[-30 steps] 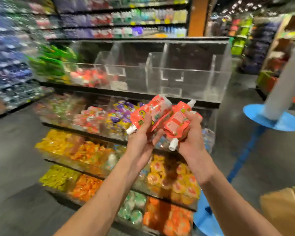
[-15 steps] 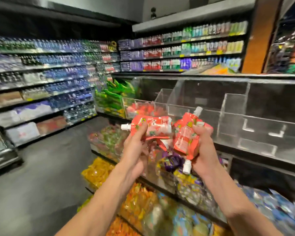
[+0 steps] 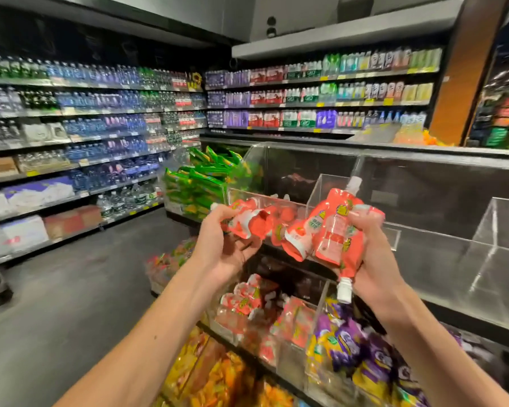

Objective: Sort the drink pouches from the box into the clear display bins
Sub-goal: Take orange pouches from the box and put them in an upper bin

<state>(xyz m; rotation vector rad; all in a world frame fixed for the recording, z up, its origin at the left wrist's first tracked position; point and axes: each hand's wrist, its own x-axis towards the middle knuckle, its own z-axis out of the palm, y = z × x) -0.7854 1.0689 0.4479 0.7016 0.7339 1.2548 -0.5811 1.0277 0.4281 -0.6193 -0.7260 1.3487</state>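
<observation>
Split between 2 hands at frame centre: a crumpled red pouch [image 3: 244, 223] with the left hand [image 3: 227, 251] curled round it, and a bunch of red pouches [image 3: 329, 236] clamped in the right hand [image 3: 370, 259]. Raised level with the clear bin [image 3: 276, 200] just behind, likely for dropping among matching red ones inside.

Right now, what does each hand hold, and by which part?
The left hand grips one red pouch around its body; the right hand grips several red pouches around their middles.
</observation>
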